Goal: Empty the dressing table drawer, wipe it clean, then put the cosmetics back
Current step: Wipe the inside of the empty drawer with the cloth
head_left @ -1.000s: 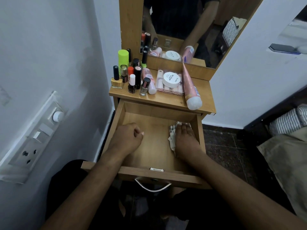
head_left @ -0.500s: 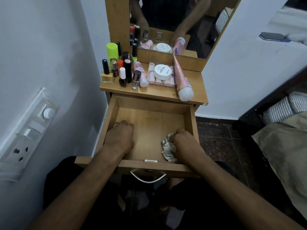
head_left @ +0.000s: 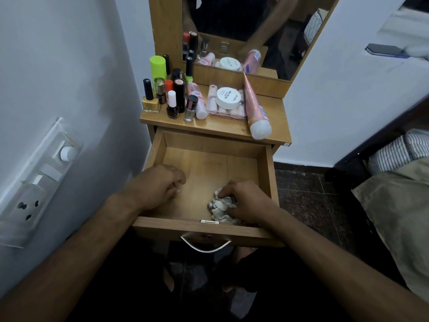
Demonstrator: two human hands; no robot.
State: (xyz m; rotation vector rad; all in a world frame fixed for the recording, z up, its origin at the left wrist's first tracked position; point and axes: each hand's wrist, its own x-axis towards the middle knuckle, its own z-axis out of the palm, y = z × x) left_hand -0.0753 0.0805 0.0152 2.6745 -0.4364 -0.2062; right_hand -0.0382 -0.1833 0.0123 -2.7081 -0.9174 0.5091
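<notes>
White jar atop the table reads "NAIL POLISH".

Head camera looks steeply down, close over the open drawer.
</notes>
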